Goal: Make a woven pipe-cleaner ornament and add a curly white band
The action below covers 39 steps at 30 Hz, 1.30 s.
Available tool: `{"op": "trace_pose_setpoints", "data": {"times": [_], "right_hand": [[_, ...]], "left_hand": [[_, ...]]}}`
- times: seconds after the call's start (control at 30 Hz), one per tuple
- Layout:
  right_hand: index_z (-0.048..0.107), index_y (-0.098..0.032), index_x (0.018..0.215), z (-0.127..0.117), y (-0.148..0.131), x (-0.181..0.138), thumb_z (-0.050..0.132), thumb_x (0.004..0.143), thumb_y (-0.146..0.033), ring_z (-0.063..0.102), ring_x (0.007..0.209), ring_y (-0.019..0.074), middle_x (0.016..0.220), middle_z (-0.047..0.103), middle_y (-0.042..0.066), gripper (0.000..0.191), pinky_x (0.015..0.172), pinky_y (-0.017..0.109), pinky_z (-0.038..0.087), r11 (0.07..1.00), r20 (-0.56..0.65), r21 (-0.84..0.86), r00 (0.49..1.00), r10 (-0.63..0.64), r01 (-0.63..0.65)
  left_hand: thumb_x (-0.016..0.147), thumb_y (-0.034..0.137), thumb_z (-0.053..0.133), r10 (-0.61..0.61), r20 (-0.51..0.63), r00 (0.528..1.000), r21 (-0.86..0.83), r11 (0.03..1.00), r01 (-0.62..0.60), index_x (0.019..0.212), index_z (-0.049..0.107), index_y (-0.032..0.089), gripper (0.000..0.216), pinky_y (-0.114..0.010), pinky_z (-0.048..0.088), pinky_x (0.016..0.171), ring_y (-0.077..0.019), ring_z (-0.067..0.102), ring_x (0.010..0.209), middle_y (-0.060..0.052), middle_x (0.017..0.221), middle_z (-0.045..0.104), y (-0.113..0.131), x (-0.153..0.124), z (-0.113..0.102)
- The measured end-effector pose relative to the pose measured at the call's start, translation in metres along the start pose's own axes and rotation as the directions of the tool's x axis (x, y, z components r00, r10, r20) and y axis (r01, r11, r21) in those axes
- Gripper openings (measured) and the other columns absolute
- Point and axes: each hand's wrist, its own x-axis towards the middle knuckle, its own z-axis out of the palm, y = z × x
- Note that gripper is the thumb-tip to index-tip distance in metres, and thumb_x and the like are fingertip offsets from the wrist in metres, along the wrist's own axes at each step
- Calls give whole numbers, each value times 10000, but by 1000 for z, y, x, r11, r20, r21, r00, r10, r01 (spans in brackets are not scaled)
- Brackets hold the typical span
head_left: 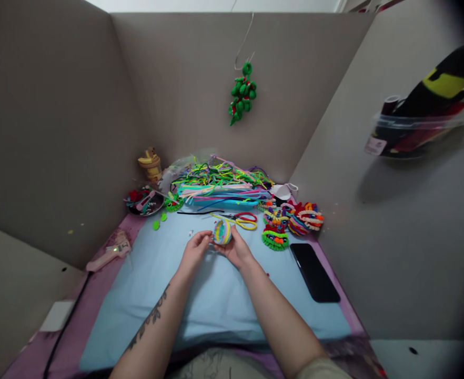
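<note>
A small round cup-shaped piece [222,231], wound from pastel yellow, blue and pink pipe cleaners, is held up over the blue cloth with its hollow side showing. My right hand [235,249] wraps it from the right and below, thumb along its right side. At its left edge the fingers of my left hand [199,246] are pinched together against it; what exactly lies between the fingertips is too small to tell. Just behind lie scissors [244,221] with red and yellow handles, and a black pipe cleaner [200,212].
Behind stands a blue tray [232,203] heaped with pipe cleaners [220,176]. Finished fuzzy pieces [275,239] and a black phone [314,272] lie on the right. To the left are a pink glue gun [109,256] and a dark bowl [147,205]. Grey panels [232,52] enclose the table.
</note>
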Motion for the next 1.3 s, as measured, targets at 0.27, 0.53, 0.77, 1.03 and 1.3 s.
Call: {"op": "trace_pose_setpoints", "data": {"times": [0.27, 0.53, 0.77, 1.03, 1.3], "right_hand": [[555, -237, 1027, 0, 9, 2, 659, 662, -667, 642, 765, 174, 910, 664, 23, 573, 638, 310, 530, 997, -68, -61, 996, -59, 55], [539, -279, 1147, -6, 9, 0, 581, 763, -606, 622, 805, 173, 1068, 633, 33, 505, 579, 257, 484, 942, -106, -272, 967, -232, 196], [651, -229, 1013, -16, 0, 5, 676, 704, -351, 629, 897, 227, 1063, 656, 69, 333, 771, 371, 515, 797, -68, -525, 919, -389, 299], [679, -212, 985, -28, -4, 3, 528, 725, -139, 557, 1102, 221, 1130, 636, 72, 309, 991, 395, 414, 550, -45, -768, 828, -559, 329], [640, -193, 982, -21, 5, 1, 451, 785, -159, 669, 775, 184, 956, 685, 66, 275, 733, 327, 546, 466, 8, -812, 803, -595, 353]], "left_hand": [[567, 161, 803, 56, 60, 997, 129, 990, -63, 773, 729, 170, 220, -200, 428, 632, -174, 595, 784, -48, 833, 707, -6, -4, 9], [679, 419, 708, -39, 72, 997, 112, 993, 30, 747, 651, 134, 298, -204, 444, 525, -98, 542, 544, -32, 667, 635, -8, 14, -4], [694, 398, 688, 38, 23, 999, 448, 893, -44, 983, 677, 112, 407, -267, 491, 590, -175, 615, 690, -111, 878, 688, 2, 13, -33], [725, 296, 627, 207, 216, 954, 752, 588, -298, 1151, 624, 185, 440, -410, 446, 913, -240, 597, 959, -101, 1170, 633, 10, 25, -59], [553, 314, 802, 208, 509, 835, 734, 403, -547, 1386, 399, 195, 934, -478, 303, 1053, -331, 393, 1273, -144, 1376, 467, 6, 45, -35]]}}
